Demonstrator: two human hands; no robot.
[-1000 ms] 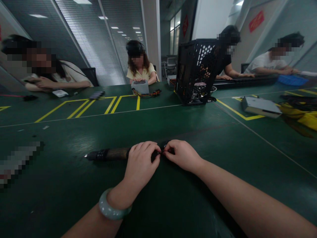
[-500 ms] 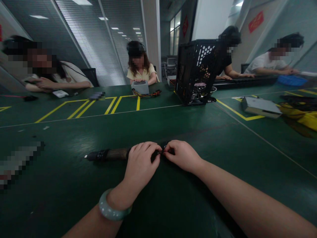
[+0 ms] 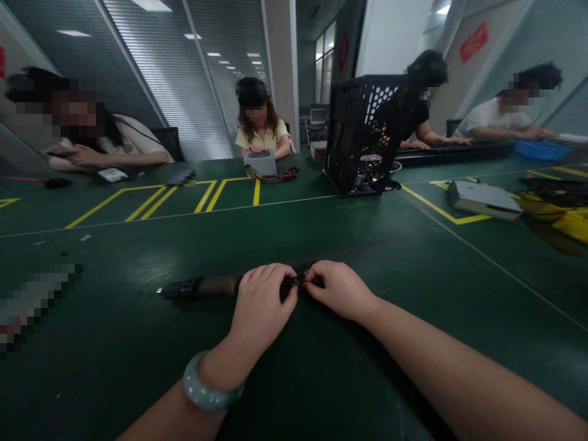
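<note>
A long, dark rod-like thing (image 3: 218, 286) lies across the green table, with a brownish middle, black ringed parts and a small shiny tip at its left end. My left hand (image 3: 264, 300), with a pale green bangle on the wrist, arches over its right part, thumb and fingers curled in around a dark piece. Close beside it, my right hand (image 3: 342, 291) pinches at a small dark piece with a glint of metal between the two hands. Both hands are closed. The fingers hide most of that piece, so its kind cannot be made out.
A black computer case (image 3: 362, 135) stands at the back right. Further right lie a flat grey metal box (image 3: 484, 199) and a yellow item (image 3: 572, 223) with black cables. A grey power supply (image 3: 260, 162) is before a person opposite. Other people sit around the table.
Hands and rod stay almost where they were. At the fingertips, a bit more of the small piece with a metal glint shows between my hands.
</note>
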